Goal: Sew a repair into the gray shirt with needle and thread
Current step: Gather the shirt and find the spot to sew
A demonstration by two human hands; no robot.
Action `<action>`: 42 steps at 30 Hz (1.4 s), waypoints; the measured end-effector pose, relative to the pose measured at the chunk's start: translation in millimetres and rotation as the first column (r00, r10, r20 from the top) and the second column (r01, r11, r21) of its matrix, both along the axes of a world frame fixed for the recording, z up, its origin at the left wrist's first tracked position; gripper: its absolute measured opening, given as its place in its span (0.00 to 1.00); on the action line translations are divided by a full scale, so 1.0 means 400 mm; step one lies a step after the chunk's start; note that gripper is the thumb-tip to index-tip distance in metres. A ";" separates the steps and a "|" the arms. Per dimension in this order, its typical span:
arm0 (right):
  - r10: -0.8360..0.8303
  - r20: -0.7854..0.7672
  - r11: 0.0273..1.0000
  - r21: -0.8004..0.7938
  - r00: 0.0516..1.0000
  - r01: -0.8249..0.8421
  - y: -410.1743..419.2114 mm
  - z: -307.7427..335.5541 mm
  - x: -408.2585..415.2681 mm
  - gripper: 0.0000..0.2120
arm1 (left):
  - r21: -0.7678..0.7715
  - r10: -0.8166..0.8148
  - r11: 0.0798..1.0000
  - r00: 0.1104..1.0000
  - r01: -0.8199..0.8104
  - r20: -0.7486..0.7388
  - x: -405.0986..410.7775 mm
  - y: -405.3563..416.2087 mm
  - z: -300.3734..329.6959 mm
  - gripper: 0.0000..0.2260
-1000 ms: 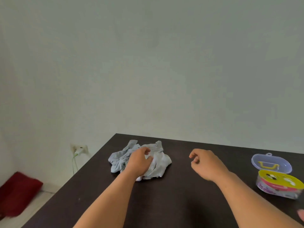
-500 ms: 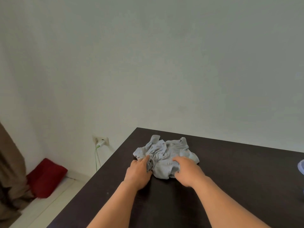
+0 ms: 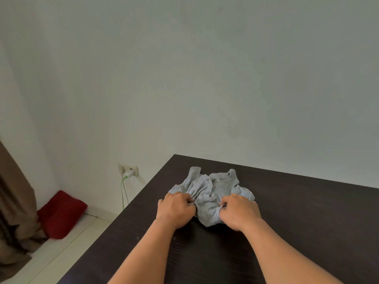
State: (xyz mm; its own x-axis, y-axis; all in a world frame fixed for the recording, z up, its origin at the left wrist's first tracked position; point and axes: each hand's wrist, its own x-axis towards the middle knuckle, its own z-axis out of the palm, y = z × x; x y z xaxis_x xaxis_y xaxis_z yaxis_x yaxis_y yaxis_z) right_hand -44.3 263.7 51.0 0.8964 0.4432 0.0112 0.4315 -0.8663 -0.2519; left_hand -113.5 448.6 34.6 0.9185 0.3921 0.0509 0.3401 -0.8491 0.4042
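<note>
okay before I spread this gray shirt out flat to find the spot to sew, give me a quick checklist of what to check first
1. Both hands on the cloth: ok. The left hand and right hand each pinch the near edge of the gray shirt.
2. Shirt fully on the table: ok, it lies well inside the edges.
3. Room to spread: ok, bare dark tabletop shows on every side of the shirt.
4. Shirt flat: not ok, it is crumpled in a bunch.
5. Damaged spot found: cannot tell, folds hide most of the fabric.
6. Needle and thread at hand: cannot tell, neither is in view.
</note>
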 end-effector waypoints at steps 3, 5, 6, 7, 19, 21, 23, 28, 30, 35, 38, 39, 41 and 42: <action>-0.059 -0.034 0.998 -0.009 0.998 0.058 -0.003 0.019 0.019 0.16 | -0.072 0.059 0.996 0.998 -0.056 0.031 0.010 0.000 0.010 0.15; -0.096 -0.032 0.995 0.021 0.995 0.097 -0.007 0.023 0.040 0.16 | -0.064 0.109 0.992 0.994 -0.108 0.023 0.028 -0.002 0.009 0.16; -0.120 -0.039 0.992 0.040 0.992 0.122 -0.008 0.024 0.052 0.15 | -0.043 0.140 0.989 0.990 -0.139 0.024 0.040 -0.004 0.008 0.15; -0.145 -0.047 0.987 0.058 0.988 0.147 -0.009 0.023 0.064 0.15 | -0.028 0.169 0.985 0.985 -0.168 0.034 0.051 -0.007 0.006 0.15; -0.245 -0.233 0.952 0.125 0.941 0.278 0.031 -0.020 0.162 0.32 | 0.053 0.073 0.996 0.987 -0.066 -0.143 0.155 -0.005 -0.015 0.20; -0.231 -0.293 0.946 0.155 0.928 0.285 0.028 -0.018 0.159 0.28 | 0.047 0.056 0.998 0.987 -0.049 -0.154 0.154 -0.015 -0.014 0.16; -0.213 -0.304 0.948 0.164 0.929 0.271 0.015 -0.013 0.151 0.26 | 0.026 0.035 0.999 0.987 -0.031 -0.157 0.152 -0.027 -0.012 0.14; -0.188 -0.242 0.942 0.230 0.952 0.244 -0.077 0.021 0.114 0.23 | -0.063 -0.032 0.998 0.994 0.026 -0.102 0.132 -0.083 0.011 0.09; -0.194 -0.212 0.938 0.246 0.958 0.244 -0.124 0.042 0.100 0.13 | -0.094 -0.062 0.994 0.996 0.056 -0.061 0.119 -0.125 0.032 0.10; -0.244 -0.161 0.920 0.273 0.956 0.281 -0.272 0.103 0.033 0.10 | -0.145 -0.172 0.975 0.985 0.167 -0.022 0.072 -0.260 0.099 0.09; -0.280 -0.161 0.899 0.300 0.946 0.317 -0.367 0.130 -0.014 0.12 | -0.171 -0.232 0.958 0.973 0.229 0.001 0.039 -0.330 0.134 0.10; -0.285 -0.163 0.897 0.302 0.945 0.323 -0.399 0.140 -0.036 0.12 | -0.175 -0.251 0.953 0.968 0.247 0.001 0.025 -0.354 0.145 0.10; -0.287 -0.170 0.892 0.310 0.943 0.328 -0.454 0.157 -0.076 0.12 | -0.174 -0.287 0.944 0.958 0.281 -0.010 0.004 -0.395 0.165 0.10; -0.287 -0.173 0.890 0.315 0.942 0.329 -0.479 0.166 -0.094 0.13 | -0.165 -0.308 0.940 0.951 0.300 -0.020 -0.006 -0.414 0.176 0.11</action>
